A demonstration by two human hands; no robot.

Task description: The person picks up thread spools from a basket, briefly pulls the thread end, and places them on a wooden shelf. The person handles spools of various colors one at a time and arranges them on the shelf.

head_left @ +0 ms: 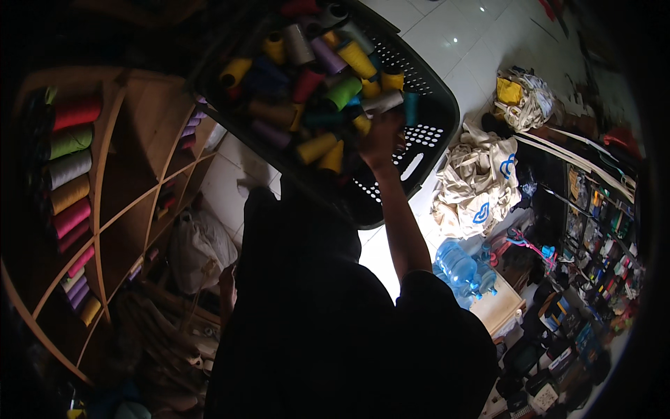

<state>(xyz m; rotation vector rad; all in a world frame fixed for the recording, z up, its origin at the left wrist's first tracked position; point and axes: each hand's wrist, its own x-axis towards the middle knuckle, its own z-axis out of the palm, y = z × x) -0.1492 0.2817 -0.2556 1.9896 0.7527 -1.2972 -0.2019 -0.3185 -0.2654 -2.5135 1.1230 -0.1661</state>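
Note:
A dark plastic basket [436, 98] with rows of holes holds many thread spools in yellow, purple, green, red, grey and teal. My right hand [382, 140] reaches into its near right part, right by a grey spool [382, 103]. Its fingers are dark and blurred, so whether they grip a spool is unclear. A bright green spool [344, 93] and a yellow spool [316, 148] lie to the left of that hand. Down at my left side, my left hand [227, 283] shows only in part beside my dark clothing, its fingers hidden.
On the left stands a wooden shelf [112, 160] with coloured thread cones in its compartments. A white sack [199, 248] rests beside it. Cream cloth bags [478, 188] are heaped on the tiled floor to the right, near blue water bottles [457, 265]. Cluttered racks [600, 237] line the far right.

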